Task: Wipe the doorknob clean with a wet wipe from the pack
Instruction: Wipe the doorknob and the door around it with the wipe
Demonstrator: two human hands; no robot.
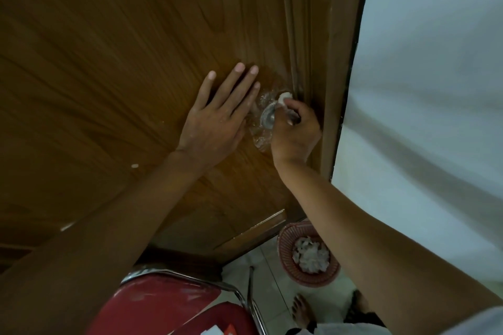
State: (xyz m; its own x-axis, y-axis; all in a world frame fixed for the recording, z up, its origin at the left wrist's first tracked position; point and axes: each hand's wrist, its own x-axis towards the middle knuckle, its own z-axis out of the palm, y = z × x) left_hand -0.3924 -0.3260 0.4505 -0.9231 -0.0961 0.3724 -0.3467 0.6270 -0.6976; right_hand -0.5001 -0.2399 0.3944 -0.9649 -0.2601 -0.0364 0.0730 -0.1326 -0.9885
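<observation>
Nearest cam: red chair [174, 304] w/ chrome frame, below both grips; small white/red item on seat edge, prob. the pack [219, 330] but can't confirm. Bare foot [300, 310] on floor tiles. Red basket [285, 242] w/ crumpled white wipes [310, 255], down from R grip, next to door bottom. Further out: R hand [295, 132] curled shut, pinching wet wipe [284, 96] against doorknob [268, 118]; wipe pokes out above fingers. L hand [217, 119] just left of knob, flat and spread on wood door [122, 62], holding nothing. Shiny film around knob. White wall [424, 90] beyond R grip.
</observation>
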